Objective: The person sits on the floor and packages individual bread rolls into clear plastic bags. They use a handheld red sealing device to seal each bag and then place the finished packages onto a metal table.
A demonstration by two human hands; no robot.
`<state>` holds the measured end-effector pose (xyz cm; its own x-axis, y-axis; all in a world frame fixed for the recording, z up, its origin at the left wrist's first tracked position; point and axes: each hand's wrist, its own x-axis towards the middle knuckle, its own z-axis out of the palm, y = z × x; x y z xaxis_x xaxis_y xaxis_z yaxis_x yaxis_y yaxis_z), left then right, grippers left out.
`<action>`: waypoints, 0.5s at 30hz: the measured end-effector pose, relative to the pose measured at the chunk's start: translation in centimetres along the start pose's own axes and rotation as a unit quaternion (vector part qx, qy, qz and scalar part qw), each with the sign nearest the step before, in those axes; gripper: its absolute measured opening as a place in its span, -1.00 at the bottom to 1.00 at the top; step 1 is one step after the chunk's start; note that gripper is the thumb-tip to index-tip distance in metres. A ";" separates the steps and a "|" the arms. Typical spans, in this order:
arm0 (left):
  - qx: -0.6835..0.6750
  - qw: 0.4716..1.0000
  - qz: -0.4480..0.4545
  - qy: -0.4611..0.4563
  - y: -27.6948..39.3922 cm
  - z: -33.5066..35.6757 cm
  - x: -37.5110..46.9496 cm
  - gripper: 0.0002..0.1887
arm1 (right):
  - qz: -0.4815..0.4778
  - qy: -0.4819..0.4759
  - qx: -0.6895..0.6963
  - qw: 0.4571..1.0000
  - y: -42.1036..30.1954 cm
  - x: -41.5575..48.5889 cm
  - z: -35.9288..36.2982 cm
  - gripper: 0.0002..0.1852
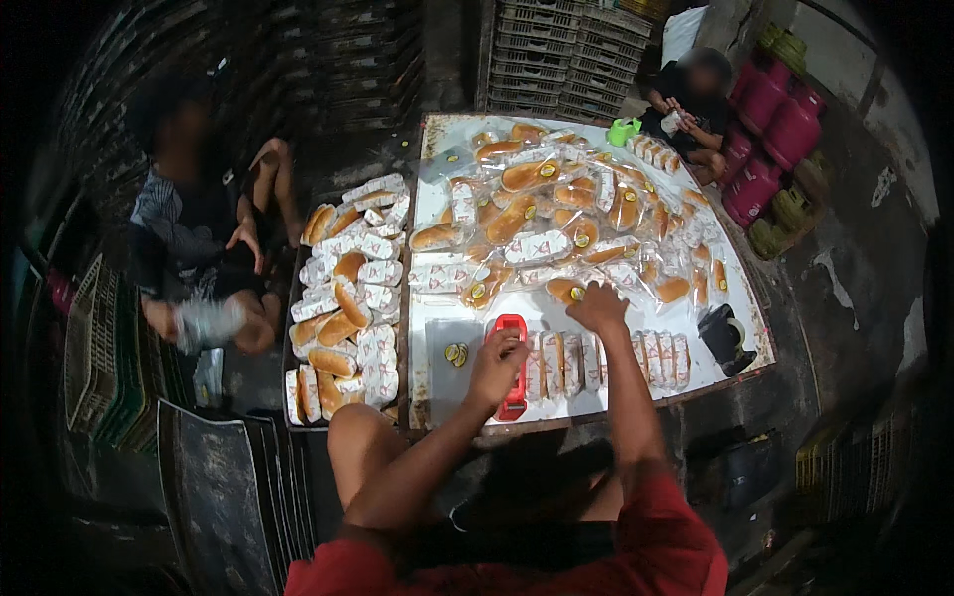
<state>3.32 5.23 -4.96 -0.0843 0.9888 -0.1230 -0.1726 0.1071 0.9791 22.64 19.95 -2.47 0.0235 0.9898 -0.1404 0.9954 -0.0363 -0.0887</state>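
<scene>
My left hand (pixel 496 366) is at the red tape dispenser (pixel 511 406), fingers curled over its upper part. Whether the fingers pinch anything is unclear. Farther right, my right hand (pixel 601 308) reaches across a row of paper-wrapped bread rolls (pixel 551 363), its fingertips at a bagged roll (pixel 564 289) with a yellow round sticker. The hand hides whether it grips that bag. Left of the dispenser lies a stack of clear plastic bags (pixel 441 391), with several round stickers (pixel 456 354) on top. A heap of bagged rolls (pixel 514 216) spreads beyond my hands over the white tabletop (pixel 428 298).
A dark tray (pixel 292 428) of partly wrapped rolls adjoins the table's left edge. A black tape dispenser (pixel 723 339) stands at right, a green one (pixel 623 132) at the far edge. Two people sit at left and far right. Plastic crates (pixel 566 59) and pink gas cylinders (pixel 794 127) stand behind.
</scene>
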 end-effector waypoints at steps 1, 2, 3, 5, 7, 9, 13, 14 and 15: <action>-0.057 0.996 -0.060 0.028 0.2 0.0 0.0 -0.59 | -0.022 -0.005 0.052 0.998 -0.6 -3.2 -0.7 -0.29; -0.113 0.985 -0.118 0.054 0.5 0.0 0.0 -0.58 | -0.027 0.000 0.096 0.995 -1.2 -6.5 -1.2 -0.32; -0.147 0.984 -0.098 0.031 0.9 0.0 0.0 -0.57 | -0.079 0.036 0.206 0.975 -1.9 -10.2 -0.9 -0.38; -0.209 0.976 -0.053 -0.013 1.8 -0.2 -0.3 -0.54 | -0.195 0.084 0.198 0.957 -3.1 -15.6 0.0 -0.38; -0.170 0.984 -0.002 -0.043 2.8 -0.6 -0.4 -0.59 | -0.216 0.043 0.421 0.880 -3.3 -18.0 0.4 -0.56; -0.154 0.981 0.021 -0.115 3.7 -0.6 -1.0 -0.63 | -0.124 0.160 0.559 0.804 -3.0 -18.3 0.7 -0.67; -0.065 0.978 -0.028 -0.198 4.7 -0.3 -2.3 -0.70 | -0.008 0.033 0.654 0.756 -2.9 -16.7 0.7 -0.84; -0.074 0.978 -0.010 -0.192 4.8 -0.5 -2.7 -0.72 | -0.033 0.107 0.633 0.766 -3.2 -16.6 0.8 -0.81; -0.036 0.986 0.013 -0.165 5.1 -0.7 -2.7 -0.69 | -0.078 0.167 0.616 0.766 -3.6 -16.6 1.1 -0.79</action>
<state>2.02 3.07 0.24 0.2312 0.9726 -0.0266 -0.2445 0.0846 0.9659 18.57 3.46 -0.87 0.1403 0.9681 0.2076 0.1492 0.1866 -0.9710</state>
